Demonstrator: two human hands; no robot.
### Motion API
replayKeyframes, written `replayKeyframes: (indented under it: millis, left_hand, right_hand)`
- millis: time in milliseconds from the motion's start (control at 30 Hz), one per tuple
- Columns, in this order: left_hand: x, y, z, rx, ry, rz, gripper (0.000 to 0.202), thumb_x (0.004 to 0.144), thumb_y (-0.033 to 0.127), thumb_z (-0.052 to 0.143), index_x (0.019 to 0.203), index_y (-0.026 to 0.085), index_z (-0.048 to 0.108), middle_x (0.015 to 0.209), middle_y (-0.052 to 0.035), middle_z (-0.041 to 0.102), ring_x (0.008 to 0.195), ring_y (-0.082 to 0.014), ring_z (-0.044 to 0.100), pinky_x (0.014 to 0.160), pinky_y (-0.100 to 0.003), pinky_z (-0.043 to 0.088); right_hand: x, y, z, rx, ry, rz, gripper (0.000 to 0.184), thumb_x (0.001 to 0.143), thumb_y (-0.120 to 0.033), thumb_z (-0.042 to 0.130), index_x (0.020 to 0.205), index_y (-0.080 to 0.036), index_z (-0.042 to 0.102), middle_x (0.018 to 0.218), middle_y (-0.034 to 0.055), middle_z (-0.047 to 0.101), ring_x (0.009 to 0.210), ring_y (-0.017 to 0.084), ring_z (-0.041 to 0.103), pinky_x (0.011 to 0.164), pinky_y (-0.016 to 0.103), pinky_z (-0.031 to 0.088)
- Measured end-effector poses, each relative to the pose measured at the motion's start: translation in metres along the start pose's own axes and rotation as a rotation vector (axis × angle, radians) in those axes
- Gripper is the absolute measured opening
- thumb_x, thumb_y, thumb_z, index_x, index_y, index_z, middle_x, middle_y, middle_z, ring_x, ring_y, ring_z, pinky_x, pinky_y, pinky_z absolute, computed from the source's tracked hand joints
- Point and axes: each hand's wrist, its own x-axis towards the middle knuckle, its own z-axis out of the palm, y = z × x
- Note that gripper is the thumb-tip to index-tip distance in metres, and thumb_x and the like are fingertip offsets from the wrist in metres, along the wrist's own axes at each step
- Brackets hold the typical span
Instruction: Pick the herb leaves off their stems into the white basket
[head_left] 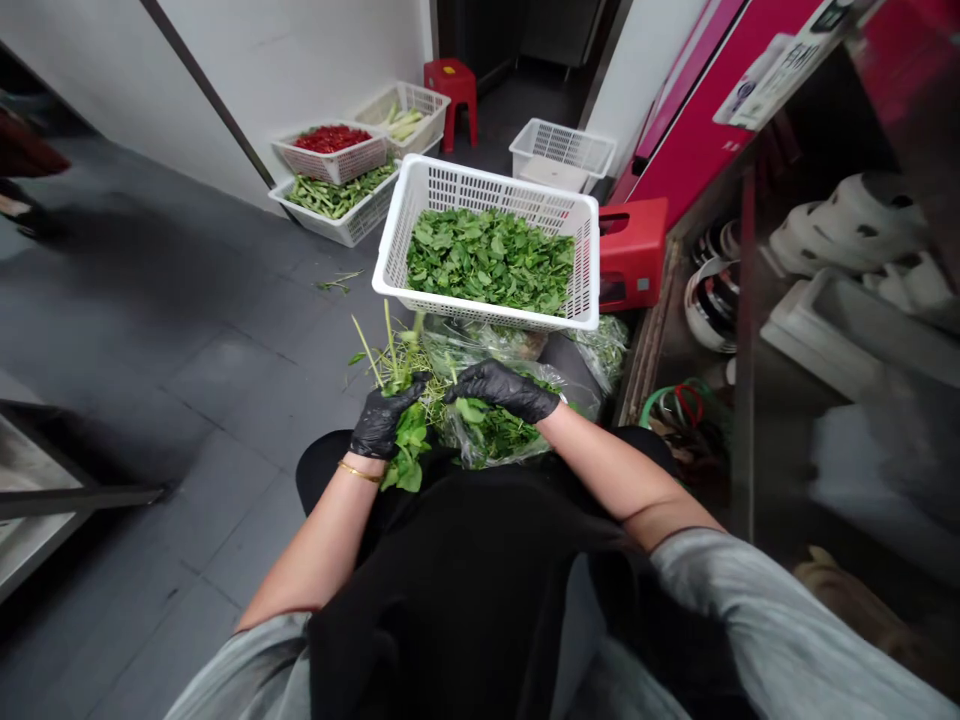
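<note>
Both my hands wear black gloves above my lap. My left hand (381,418) is closed around a bunch of leafy green stems (400,385), stalk ends pointing up and leaves hanging below the fist. My right hand (504,388) reaches across with curled fingers and pinches at the leaves (469,410) beside the bunch. Under both hands lies a clear plastic bag of greens (495,430). Just beyond it a white plastic basket (420,195) holds a heap of picked green leaves (491,258).
Against the left wall stand white baskets with red chillies (331,138), green beans (337,195) and pale stalks (401,122). An empty white basket (562,150) and two red stools (632,250), (452,85) are farther off. A metal shelf with bowls (709,300) runs along the right.
</note>
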Motion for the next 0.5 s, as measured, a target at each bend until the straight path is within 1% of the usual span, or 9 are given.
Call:
replayKeyframes:
  millis: [67,133,200,267,300,333,433,500]
  left_hand:
    - [-0.001,0.002,0.0,0.083,-0.033,0.011,0.043,0.052,0.034,0.093,0.088,0.016,0.079,0.088,-0.0088,0.078,0.085,-0.0253,0.071,0.083,-0.035,0.054]
    - [-0.001,0.0,0.002,0.107,-0.023,0.035,0.041,0.048,0.033,0.094,0.081,0.015,0.079,0.081,-0.0079,0.077,0.079,-0.0248,0.071,0.081,-0.036,0.054]
    - [-0.001,-0.003,0.004,0.079,0.008,0.043,0.039,0.048,0.032,0.094,0.08,0.015,0.078,0.079,-0.007,0.077,0.079,-0.0247,0.071,0.081,-0.036,0.055]
    - [-0.002,-0.008,0.005,0.009,0.039,0.013,0.036,0.051,0.032,0.092,0.08,0.016,0.078,0.078,-0.0064,0.076,0.081,-0.0247,0.071,0.08,-0.036,0.055]
    - [-0.002,-0.011,0.006,-0.031,0.055,-0.003,0.034,0.053,0.031,0.091,0.081,0.017,0.078,0.078,-0.0055,0.076,0.082,-0.0243,0.071,0.08,-0.035,0.055]
    - [-0.002,-0.013,0.007,-0.078,0.072,-0.015,0.032,0.054,0.032,0.09,0.08,0.018,0.078,0.078,-0.0045,0.076,0.083,-0.0236,0.071,0.081,-0.035,0.055]
    - [0.001,-0.015,0.01,-0.189,0.133,0.001,0.026,0.062,0.034,0.085,0.082,0.021,0.078,0.083,-0.0022,0.076,0.085,-0.0204,0.071,0.08,-0.031,0.055]
    - [0.005,-0.014,0.008,-0.199,0.142,-0.022,0.024,0.067,0.036,0.081,0.085,0.022,0.076,0.087,-0.002,0.077,0.085,-0.0187,0.07,0.076,-0.028,0.056]
  right_hand:
    - [0.0,0.003,0.004,-0.072,-0.102,-0.025,0.035,0.07,-0.05,0.078,0.076,-0.015,0.078,0.067,0.0009,0.07,0.062,0.013,0.058,0.064,0.026,0.047]
    - [0.001,0.007,0.009,-0.124,-0.156,-0.04,0.033,0.069,-0.049,0.079,0.076,-0.016,0.078,0.071,0.0003,0.072,0.066,0.015,0.061,0.067,0.027,0.048]
    - [0.002,0.011,0.012,-0.167,-0.206,-0.026,0.032,0.071,-0.047,0.078,0.075,-0.016,0.077,0.069,-0.0004,0.071,0.065,0.015,0.06,0.067,0.027,0.048]
    - [0.003,0.015,0.013,-0.162,-0.233,-0.015,0.031,0.071,-0.045,0.077,0.074,-0.014,0.076,0.067,-0.001,0.069,0.063,0.014,0.058,0.067,0.026,0.047]
    - [0.003,0.016,0.013,-0.124,-0.211,-0.016,0.03,0.071,-0.045,0.077,0.074,-0.014,0.076,0.068,-0.0011,0.069,0.064,0.013,0.058,0.068,0.026,0.047]
    - [0.003,0.017,0.014,-0.065,-0.154,-0.017,0.031,0.072,-0.045,0.077,0.074,-0.014,0.075,0.069,-0.0008,0.069,0.065,0.013,0.058,0.069,0.026,0.047]
    - [0.002,0.016,0.021,0.157,0.102,-0.022,0.036,0.071,-0.051,0.075,0.072,-0.016,0.072,0.072,0.001,0.07,0.069,0.014,0.06,0.072,0.028,0.049]
    - [0.0,0.011,0.022,0.242,0.214,-0.068,0.036,0.074,-0.052,0.072,0.07,-0.017,0.071,0.074,0.0025,0.07,0.072,0.016,0.062,0.076,0.03,0.051]
